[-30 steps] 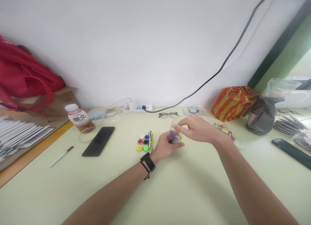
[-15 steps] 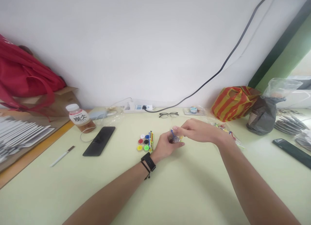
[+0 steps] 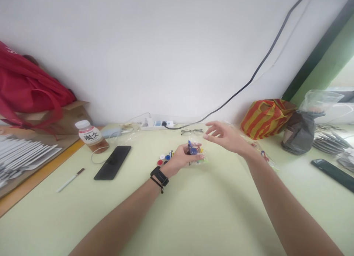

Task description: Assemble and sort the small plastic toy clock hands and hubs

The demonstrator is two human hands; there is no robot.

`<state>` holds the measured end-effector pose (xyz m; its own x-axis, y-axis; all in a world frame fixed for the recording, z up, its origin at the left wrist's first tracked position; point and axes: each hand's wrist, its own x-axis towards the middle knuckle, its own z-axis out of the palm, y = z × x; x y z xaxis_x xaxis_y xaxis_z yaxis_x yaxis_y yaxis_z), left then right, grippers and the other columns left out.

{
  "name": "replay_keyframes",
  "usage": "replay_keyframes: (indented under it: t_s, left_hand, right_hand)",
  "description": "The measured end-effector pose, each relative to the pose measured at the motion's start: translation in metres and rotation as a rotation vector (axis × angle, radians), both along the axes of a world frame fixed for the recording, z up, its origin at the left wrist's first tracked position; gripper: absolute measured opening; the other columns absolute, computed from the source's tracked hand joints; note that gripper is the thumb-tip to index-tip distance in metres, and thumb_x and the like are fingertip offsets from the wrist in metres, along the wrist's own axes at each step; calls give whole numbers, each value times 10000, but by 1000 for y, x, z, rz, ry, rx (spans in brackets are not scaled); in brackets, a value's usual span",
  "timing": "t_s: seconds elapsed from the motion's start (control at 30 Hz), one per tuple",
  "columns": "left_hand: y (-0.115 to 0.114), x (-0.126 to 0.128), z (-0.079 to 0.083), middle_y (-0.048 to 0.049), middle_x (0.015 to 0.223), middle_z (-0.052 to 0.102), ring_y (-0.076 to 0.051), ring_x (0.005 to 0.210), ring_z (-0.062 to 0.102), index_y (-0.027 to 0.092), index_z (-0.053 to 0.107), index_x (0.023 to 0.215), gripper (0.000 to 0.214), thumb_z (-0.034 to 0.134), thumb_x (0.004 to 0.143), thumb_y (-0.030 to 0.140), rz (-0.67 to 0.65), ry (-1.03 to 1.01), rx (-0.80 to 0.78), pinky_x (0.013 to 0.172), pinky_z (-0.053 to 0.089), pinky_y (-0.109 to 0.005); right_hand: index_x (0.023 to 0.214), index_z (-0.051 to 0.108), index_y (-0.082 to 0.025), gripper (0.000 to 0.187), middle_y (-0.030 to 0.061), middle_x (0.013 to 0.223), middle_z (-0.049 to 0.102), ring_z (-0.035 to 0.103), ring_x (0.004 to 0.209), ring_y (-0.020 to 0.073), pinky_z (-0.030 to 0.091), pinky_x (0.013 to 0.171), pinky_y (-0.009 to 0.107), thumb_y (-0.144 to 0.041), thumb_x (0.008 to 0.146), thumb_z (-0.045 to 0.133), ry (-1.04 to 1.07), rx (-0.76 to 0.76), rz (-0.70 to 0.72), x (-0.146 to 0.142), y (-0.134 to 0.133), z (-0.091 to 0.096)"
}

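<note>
My left hand (image 3: 182, 157), with a black watch at the wrist, is closed around a clear plastic bag of small coloured parts (image 3: 194, 151). Blue, yellow and red show through the plastic, but the parts are too small to name. Up and to the right, my right hand (image 3: 224, 136) hovers apart from the bag, its fingers spread and nothing in them. Small round coloured pieces (image 3: 160, 162) lie on the table just left of my left hand, which hides some of them.
Eyeglasses (image 3: 191, 131) and a power strip (image 3: 157, 124) lie along the wall. To the left are a phone (image 3: 113, 162), a drink bottle (image 3: 92, 137) and a pen (image 3: 71, 180). A striped bag (image 3: 265, 117) and a grey bag (image 3: 300, 132) stand at right.
My right hand has let go and drawn up away from my left. My left hand has turned, showing more of the bag, and now covers part of the coloured pieces.
</note>
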<state>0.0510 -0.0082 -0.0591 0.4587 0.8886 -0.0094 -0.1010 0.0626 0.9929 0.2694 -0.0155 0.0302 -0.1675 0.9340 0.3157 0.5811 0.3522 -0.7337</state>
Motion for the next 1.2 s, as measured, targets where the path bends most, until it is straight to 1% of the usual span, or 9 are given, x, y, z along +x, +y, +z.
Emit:
replay_keyframes:
  t_s: [0.1, 0.2, 0.37, 0.5, 0.6, 0.8, 0.93, 1.03, 1.2]
  left_hand:
    - [3, -8, 13, -99, 991, 755, -175, 769, 651, 182, 753, 1203, 588, 936, 675, 366, -1, 67, 94, 547, 443, -237]
    - [5, -14, 28, -96, 993, 755, -149, 705, 639, 197, 744, 1249, 533, 853, 779, 424, -80, 69, 186, 515, 424, -227]
    - [15, -31, 47, -121, 1010, 785, -250, 942, 718, 175, 818, 1078, 414, 793, 829, 505, -26, 59, 267, 804, 572, -353]
    - [26, -44, 46, -147, 1000, 797, -283, 985, 739, 165, 828, 1024, 424, 776, 839, 543, 0, 116, 288, 904, 581, -428]
    - [31, -48, 44, -153, 965, 800, -272, 910, 750, 152, 822, 1044, 450, 780, 833, 547, 30, 149, 312, 839, 601, -408]
    - [27, -50, 51, -123, 888, 791, -224, 791, 737, 144, 829, 928, 411, 775, 831, 539, -26, 267, 374, 697, 610, -314]
    - [25, -52, 53, -99, 800, 771, -194, 716, 718, 137, 810, 851, 394, 798, 805, 528, -76, 324, 361, 643, 612, -287]
    - [28, -56, 51, -94, 897, 790, -198, 797, 732, 154, 810, 928, 363, 809, 806, 495, -117, 339, 368, 719, 619, -293]
    - [40, -72, 49, -94, 985, 803, -209, 908, 742, 168, 804, 997, 356, 863, 764, 430, -45, 319, 400, 854, 596, -311]
  right_hand:
    - [1198, 662, -213, 493, 85, 1069, 746, 695, 904, 216, 553, 786, 350, -554, 848, 731, 113, -88, 155, -7, 6, -12]
    - [970, 719, -182, 385, 71, 938, 751, 694, 870, 217, 547, 800, 357, -543, 836, 740, 198, -114, 247, -16, 9, -18]
    - [874, 742, -168, 347, 53, 826, 737, 671, 809, 196, 524, 777, 336, -513, 838, 739, 207, -176, 258, -20, 9, -18]
    - [916, 751, -169, 348, 73, 911, 747, 662, 850, 200, 521, 804, 345, -511, 851, 730, 215, -191, 275, -20, 11, -23]
    - [991, 737, -178, 329, 70, 950, 746, 665, 864, 198, 522, 816, 350, -445, 807, 788, 278, -239, 338, -21, 14, -32]
    - [852, 700, -180, 112, 10, 787, 689, 629, 765, 160, 491, 751, 314, -262, 786, 739, 306, -323, 371, -23, 16, -41]
    - [857, 722, -187, 175, 27, 806, 704, 630, 777, 174, 499, 756, 327, -348, 803, 764, 302, -286, 373, -24, 16, -40]
    - [886, 751, -186, 271, 41, 806, 704, 621, 772, 184, 506, 745, 338, -445, 812, 778, 328, -225, 356, -26, 18, -43]
    - [911, 769, -184, 271, 44, 789, 710, 630, 752, 187, 519, 748, 356, -432, 807, 799, 384, -233, 357, -25, 23, -51]
